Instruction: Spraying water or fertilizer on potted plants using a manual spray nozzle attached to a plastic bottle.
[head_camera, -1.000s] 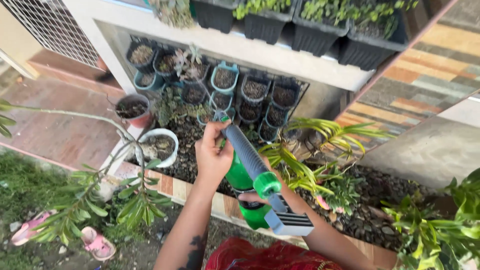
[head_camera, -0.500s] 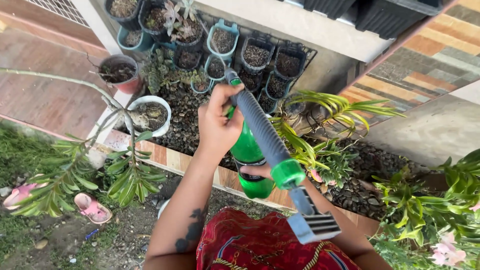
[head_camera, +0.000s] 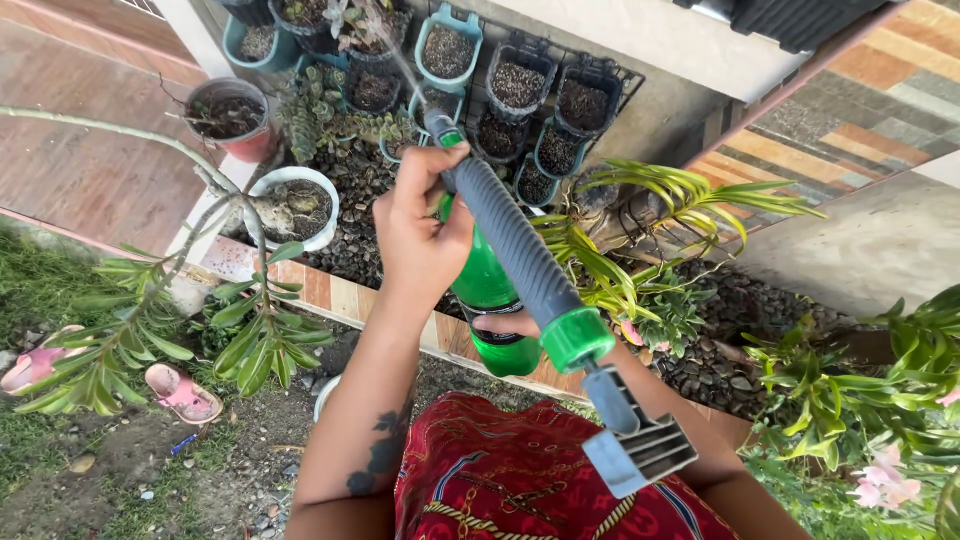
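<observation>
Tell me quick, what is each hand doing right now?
Left hand: closed around the front of the grey ribbed pump sprayer, near its nozzle.
Right hand: mostly hidden; fingers on the green bottle, apparently holding it.

Green pump sprayer bottle (head_camera: 487, 285) upright; grey ribbed barrel (head_camera: 510, 245) angled, nozzle toward wall pots, pump handle extended.

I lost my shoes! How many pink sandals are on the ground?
2. One pink sandal lies on the dirt below the leafy branch; the other pink sandal sits at the left edge on the grass, partly hidden by leaves.
</observation>
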